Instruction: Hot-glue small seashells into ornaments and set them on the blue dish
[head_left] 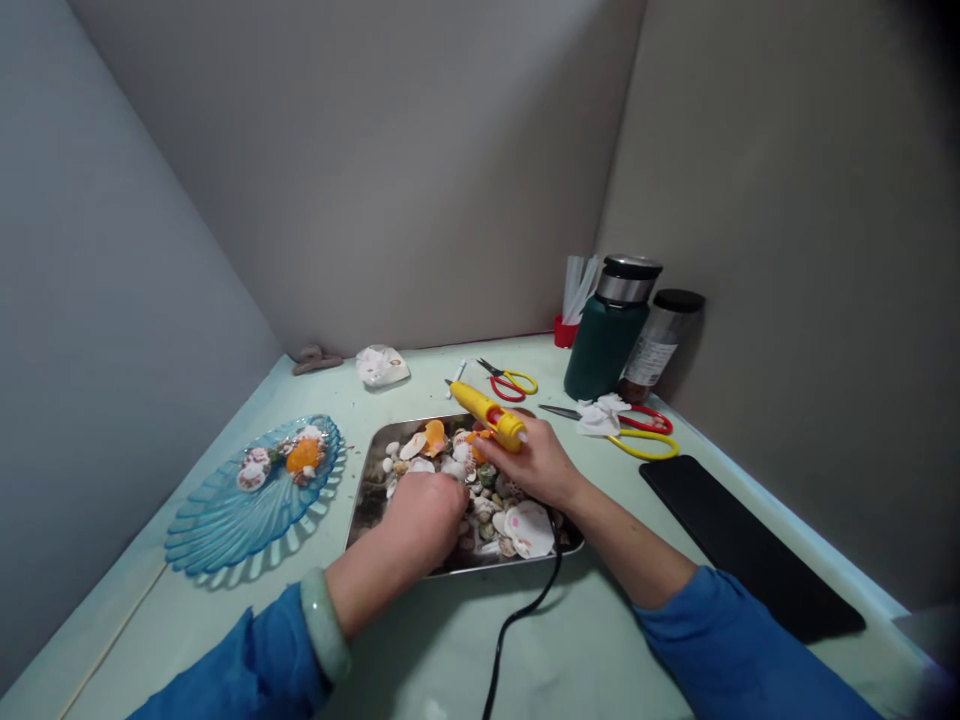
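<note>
My right hand [546,468] is closed round a yellow glue gun [486,412], held over a metal tray [369,503] with its nozzle towards the back left. From it a black cord [517,613] runs down across the table. The tray holds many seashells, among them a large white shell [529,528] at the front and an orange shell [434,437] at the back. My left hand [426,515] is closed above the tray's left half, knuckles up. Its fingertips are hidden, so whatever they hold cannot be made out.
On the left lies a blue shell-shaped plate [225,520] bearing clustered shells. Two pairs of scissors [520,381] [645,432] lie behind and right. A green bottle [606,345], a clear jar [651,350], a red cup [564,332] of glue sticks and a black phone-like slab [750,545] stand or lie rightward.
</note>
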